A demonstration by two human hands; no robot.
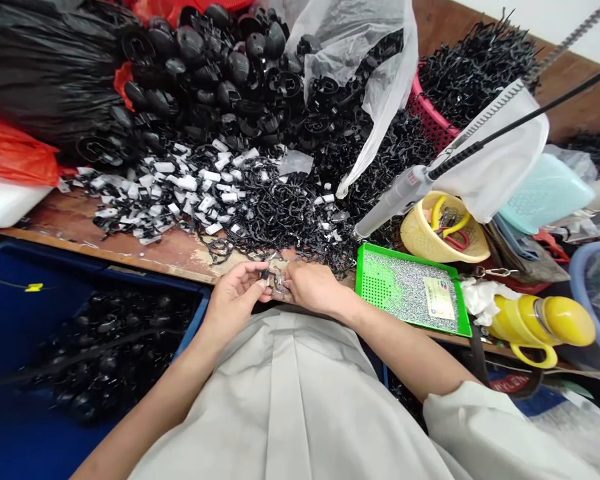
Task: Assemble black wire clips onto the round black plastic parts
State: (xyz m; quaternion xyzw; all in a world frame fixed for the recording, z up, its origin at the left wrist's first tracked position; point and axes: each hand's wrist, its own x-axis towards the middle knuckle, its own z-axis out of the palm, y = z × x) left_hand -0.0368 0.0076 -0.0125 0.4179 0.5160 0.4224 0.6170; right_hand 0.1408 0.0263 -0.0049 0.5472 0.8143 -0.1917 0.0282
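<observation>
At the table's front edge, my left hand (241, 288) pinches a small black part (265, 274) between thumb and fingers. Close to its right, my right hand (307, 285) has its fingers curled down over small metal and black bits; what it grips is too small to make out. Just beyond both hands lies a heap of black parts (285, 207), and to its left a pile of white and black pieces (180, 183). A green tray (361, 277) holding many small silvery pieces stands to the right of my right hand.
A grey screwdriver (393, 200) hangs on a coiled cord at the right. Near it are a yellow basket (415, 233) with tools and a yellow bottle (530, 317). Black domed parts (230, 67) are heaped behind. A blue bin (10, 293) stands at the left.
</observation>
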